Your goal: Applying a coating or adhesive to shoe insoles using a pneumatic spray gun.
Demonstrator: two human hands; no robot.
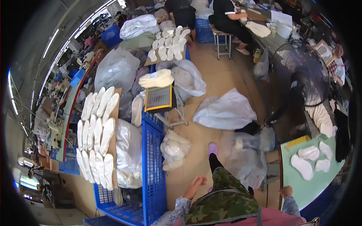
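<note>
Open for passage: tan floor (194,147) between blue lattice crate (154,177) and green tabletop (320,179), narrowed by crumpled plastic bags (245,164). At tabletop's left edge: right hand (286,191), fingers bent; unable to tell whether gripping. Over floor near crate: left hand (195,187), loosely half-open, seemingly bare. On pale stack (160,80): small dark-lettered label (153,75). On tabletop, beyond right hand: smooth, white, sole-shaped pieces (302,168).

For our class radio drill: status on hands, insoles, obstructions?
Left hand half-curled, seemingly empty. Right hand at edge of green table bearing white insoles. White bag on floor ahead.
</note>
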